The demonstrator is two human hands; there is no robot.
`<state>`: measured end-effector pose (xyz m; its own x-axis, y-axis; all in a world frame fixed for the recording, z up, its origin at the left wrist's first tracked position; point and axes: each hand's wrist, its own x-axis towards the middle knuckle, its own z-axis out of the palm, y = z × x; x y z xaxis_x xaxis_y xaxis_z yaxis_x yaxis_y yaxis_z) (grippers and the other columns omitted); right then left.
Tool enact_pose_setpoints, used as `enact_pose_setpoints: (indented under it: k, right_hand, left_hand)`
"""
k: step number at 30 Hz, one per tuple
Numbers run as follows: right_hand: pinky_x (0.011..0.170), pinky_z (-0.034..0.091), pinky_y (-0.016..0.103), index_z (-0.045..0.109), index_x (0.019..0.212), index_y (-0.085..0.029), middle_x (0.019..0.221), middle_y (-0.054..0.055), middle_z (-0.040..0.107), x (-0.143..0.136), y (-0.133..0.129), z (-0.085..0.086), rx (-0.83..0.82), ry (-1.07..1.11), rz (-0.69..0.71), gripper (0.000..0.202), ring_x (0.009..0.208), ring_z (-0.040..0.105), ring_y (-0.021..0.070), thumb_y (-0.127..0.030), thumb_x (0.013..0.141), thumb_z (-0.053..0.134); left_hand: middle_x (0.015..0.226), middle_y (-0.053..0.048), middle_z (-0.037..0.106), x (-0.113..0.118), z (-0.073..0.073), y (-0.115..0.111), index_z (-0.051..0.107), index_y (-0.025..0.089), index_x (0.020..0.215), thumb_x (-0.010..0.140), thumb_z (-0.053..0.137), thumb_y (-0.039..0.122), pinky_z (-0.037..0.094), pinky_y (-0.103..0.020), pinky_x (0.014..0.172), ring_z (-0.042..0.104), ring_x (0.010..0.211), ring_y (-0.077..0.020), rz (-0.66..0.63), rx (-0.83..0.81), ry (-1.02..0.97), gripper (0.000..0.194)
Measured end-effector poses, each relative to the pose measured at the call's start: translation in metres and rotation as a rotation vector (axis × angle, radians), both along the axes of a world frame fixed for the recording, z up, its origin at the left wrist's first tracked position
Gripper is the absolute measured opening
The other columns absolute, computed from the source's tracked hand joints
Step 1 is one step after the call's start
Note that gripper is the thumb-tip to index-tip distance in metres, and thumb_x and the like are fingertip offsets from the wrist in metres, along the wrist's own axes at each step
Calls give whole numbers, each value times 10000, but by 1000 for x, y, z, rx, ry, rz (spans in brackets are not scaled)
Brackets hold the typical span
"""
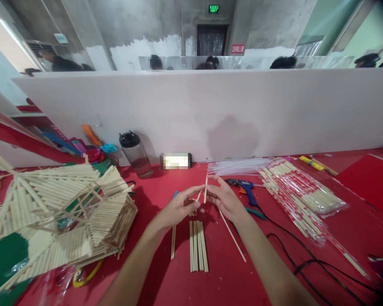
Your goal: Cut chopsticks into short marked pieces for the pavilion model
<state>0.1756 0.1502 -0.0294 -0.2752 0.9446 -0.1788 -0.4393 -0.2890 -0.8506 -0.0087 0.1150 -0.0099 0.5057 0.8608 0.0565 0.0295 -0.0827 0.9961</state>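
Near the middle of the red table, my left hand (182, 207) and my right hand (222, 196) meet over short wooden sticks. Fingers of my right hand pinch an upright stick (206, 189). My left hand's thumb and fingers close round a slanted stick (198, 196) beside it. Below the hands lies a row of several cut sticks (198, 246). More sticks (173, 242) lie by my left wrist, and a long stick (232, 235) lies slanted beside my right wrist.
A wooden stick model (60, 208) fills the left. Behind stand a bottle (135, 154) and a phone (175, 161) against a white partition (178, 110). At right are a blue glue gun (247, 189), black cables (293, 238), clear glue sticks (236, 165) and bagged sticks (301, 187).
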Motion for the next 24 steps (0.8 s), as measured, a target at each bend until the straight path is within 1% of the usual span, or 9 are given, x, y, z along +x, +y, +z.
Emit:
enact_pose_setpoints:
  k: [2,4,7,9,11,15,20,22,24]
  right_hand:
    - [663,521,238,546,1129,-246,772,-30,650,0,0,0,-2,-8,-4,525,681,619,114,-267,668,795]
    - [676,526,247,544,1140,-252,776,-32,645,-1,-1,1,7,-16,-15,530,693,621,119,-267,672,791]
    - [686,532,253,532,1175,-268,772,-43,629,-2,-2,2,42,-23,-13,571,697,616,118,-263,668,795]
    - [693,536,253,530,1197,-274,790,-43,622,-1,-2,1,66,-31,6,595,701,611,114,-259,666,799]
    - [698,539,255,538,1202,-274,820,-37,620,0,-1,-1,82,-49,19,597,706,609,112,-259,665,800]
    - [690,545,265,548,1167,-266,843,-38,607,1,2,-6,96,-84,18,573,680,599,104,-263,655,806]
    - [685,548,269,568,1099,-237,839,-31,609,1,4,-9,138,-117,33,498,694,597,109,-263,661,803]
    - [682,547,265,579,1087,-231,830,-28,615,1,3,-9,146,-119,30,478,703,601,114,-269,665,800]
    - [674,544,260,586,1082,-228,827,-27,622,1,4,-10,137,-117,20,474,689,605,112,-278,663,801]
  left_hand:
    - [1404,-121,494,1,0,0,476,266,1397,868,624,380,515,-352,844,627,905,-177,20,0,17,561]
    - [1325,-113,555,2,-2,0,474,260,1398,844,652,380,521,-324,787,616,861,-165,41,3,47,593]
    - [1081,-76,662,3,-6,1,451,246,1416,822,676,352,503,-285,706,587,740,-137,97,13,124,644]
    - [903,-35,675,3,-9,1,445,245,1422,808,687,320,485,-269,669,563,683,-128,136,27,186,664]
    - [830,-11,664,4,-10,2,448,251,1420,800,689,287,479,-263,658,553,665,-126,153,46,234,667]
    - [904,-22,679,4,-10,1,444,263,1423,794,674,224,495,-267,687,566,702,-127,152,82,271,670]
    - [888,-35,690,3,-12,2,426,250,1436,812,644,206,511,-287,739,604,755,-147,120,96,297,662]
    - [1029,-64,687,1,-12,2,448,257,1422,821,635,218,513,-302,785,616,815,-156,119,117,291,630]
    - [1216,-86,632,0,-12,2,470,270,1404,830,627,227,512,-314,823,618,865,-159,117,134,269,597]
